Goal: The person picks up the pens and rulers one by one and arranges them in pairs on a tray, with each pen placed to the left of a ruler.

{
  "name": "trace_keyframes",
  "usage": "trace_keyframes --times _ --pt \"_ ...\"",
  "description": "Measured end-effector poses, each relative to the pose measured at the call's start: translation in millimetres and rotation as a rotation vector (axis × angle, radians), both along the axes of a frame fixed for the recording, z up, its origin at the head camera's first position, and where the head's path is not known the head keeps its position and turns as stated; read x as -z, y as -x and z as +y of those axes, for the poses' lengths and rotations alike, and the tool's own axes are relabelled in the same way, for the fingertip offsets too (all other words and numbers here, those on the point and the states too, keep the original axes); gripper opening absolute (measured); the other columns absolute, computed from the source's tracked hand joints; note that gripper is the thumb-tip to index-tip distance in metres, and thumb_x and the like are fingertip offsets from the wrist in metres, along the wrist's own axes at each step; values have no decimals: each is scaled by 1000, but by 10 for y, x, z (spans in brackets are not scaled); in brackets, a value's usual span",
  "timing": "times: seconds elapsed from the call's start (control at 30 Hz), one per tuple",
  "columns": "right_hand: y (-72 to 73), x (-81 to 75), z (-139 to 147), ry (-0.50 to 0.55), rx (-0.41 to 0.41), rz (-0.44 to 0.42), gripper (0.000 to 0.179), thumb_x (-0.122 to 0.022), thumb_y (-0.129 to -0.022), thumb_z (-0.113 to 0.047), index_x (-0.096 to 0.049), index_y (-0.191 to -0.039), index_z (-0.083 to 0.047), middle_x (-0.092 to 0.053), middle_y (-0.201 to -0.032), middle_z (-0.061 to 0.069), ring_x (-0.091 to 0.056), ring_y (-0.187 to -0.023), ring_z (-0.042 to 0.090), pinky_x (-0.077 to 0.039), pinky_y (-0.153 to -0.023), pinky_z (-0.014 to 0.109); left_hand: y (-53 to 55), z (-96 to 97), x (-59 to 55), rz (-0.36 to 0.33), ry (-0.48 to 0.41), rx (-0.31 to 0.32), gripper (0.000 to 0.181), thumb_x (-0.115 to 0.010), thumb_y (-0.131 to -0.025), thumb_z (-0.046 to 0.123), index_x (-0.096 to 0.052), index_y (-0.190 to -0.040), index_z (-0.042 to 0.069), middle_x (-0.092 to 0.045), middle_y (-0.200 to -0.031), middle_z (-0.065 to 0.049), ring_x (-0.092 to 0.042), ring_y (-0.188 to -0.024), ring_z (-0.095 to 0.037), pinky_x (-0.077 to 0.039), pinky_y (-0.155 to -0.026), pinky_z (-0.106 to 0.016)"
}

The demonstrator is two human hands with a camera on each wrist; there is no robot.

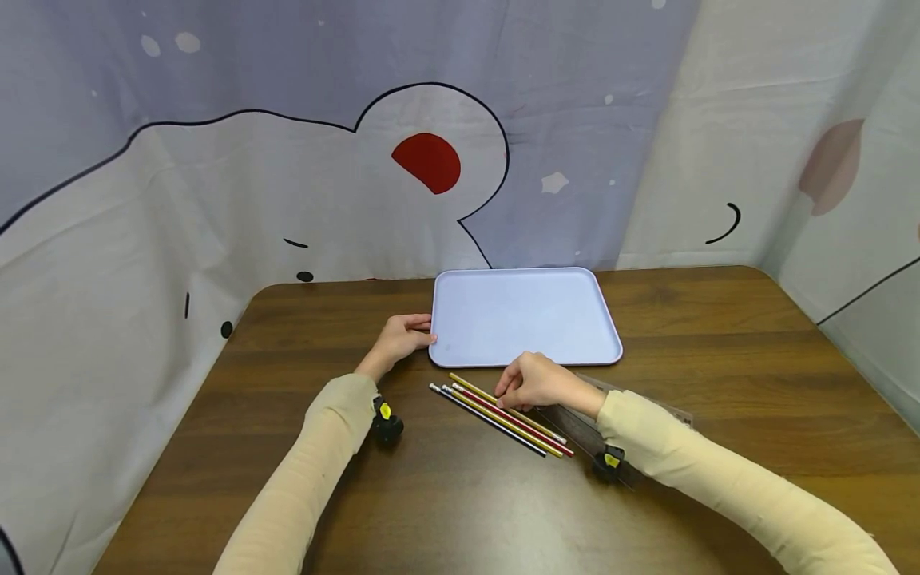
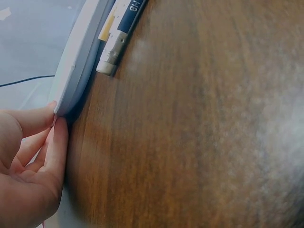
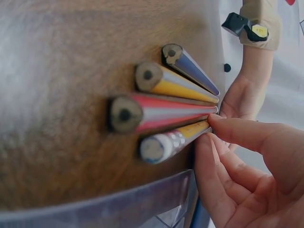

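Note:
My left hand (image 1: 401,342) pinches the left edge of a pale lilac tray (image 1: 525,315), thumb over the rim and fingers below it in the left wrist view. My right hand (image 1: 535,382) has thumb and fingertips on a yellow pencil (image 3: 192,130) whose eraser end points towards me. That pencil lies closest to the tray in a row of pencils on the table. Beside it lie a red-and-white striped pencil (image 3: 166,112), another yellow pencil (image 3: 178,85) and a dark blue pencil (image 3: 194,69), their unsharpened ends facing me.
A clear flat plastic item (image 1: 585,435) lies partly under my right forearm. The brown wooden table (image 1: 302,447) ends at a printed curtain (image 1: 251,200) behind the tray. Small black cameras sit on both wrists.

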State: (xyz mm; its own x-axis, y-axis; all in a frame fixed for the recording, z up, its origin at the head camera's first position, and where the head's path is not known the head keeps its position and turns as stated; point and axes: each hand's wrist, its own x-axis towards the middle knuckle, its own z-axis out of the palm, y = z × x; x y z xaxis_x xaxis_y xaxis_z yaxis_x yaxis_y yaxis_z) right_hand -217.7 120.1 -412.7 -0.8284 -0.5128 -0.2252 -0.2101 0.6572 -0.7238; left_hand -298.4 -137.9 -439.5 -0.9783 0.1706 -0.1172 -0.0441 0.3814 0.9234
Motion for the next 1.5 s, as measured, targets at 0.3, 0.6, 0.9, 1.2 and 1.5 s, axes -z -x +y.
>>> trace_keyframes --times 0.3,0.6,0.9,1.2,1.5 --pt "-5 -4 -4 -11 -6 13 7 -77 -78 -11 -73 -82 -6 -72 -69 2 -61 -52 9 -56 -51 24 -6 -3 9 16 4 -1 49 -68 -85 -1 -54 -131 -8 -60 -127 -25 -62 -99 -17 -54 -95 -32" --pt "1 -6 -27 -31 17 14 4 -77 -77 -9 -73 -79 -7 -72 -68 1 -62 -53 9 -56 -52 23 16 -7 30 20 -4 4 49 -67 -85 -1 -53 -131 -9 -60 -126 -26 -63 -97 -15 -55 -91 -28" --pt "12 -22 -46 -49 22 21 3 -75 -76 -9 -74 -78 -7 -71 -67 1 -62 -52 9 -56 -53 22 3 -3 2 9 -1 4 50 -68 -86 0 -52 -132 -8 -59 -128 -26 -62 -99 -17 -54 -91 -28" --pt "-6 -52 -65 -71 44 2 6 -78 -75 -8 -72 -78 -7 -70 -66 0 -60 -51 10 -55 -52 24 -8 -6 -6 13 -7 5 50 -68 -85 0 -52 -132 -8 -60 -126 -26 -63 -100 -18 -54 -91 -27" --pt "3 -37 -54 -48 53 -8 7 -79 -75 -8 -73 -78 -6 -71 -68 2 -63 -53 11 -56 -53 25 1 -6 15 17 1 1 49 -68 -85 0 -53 -131 -8 -60 -126 -26 -63 -101 -20 -54 -92 -28"
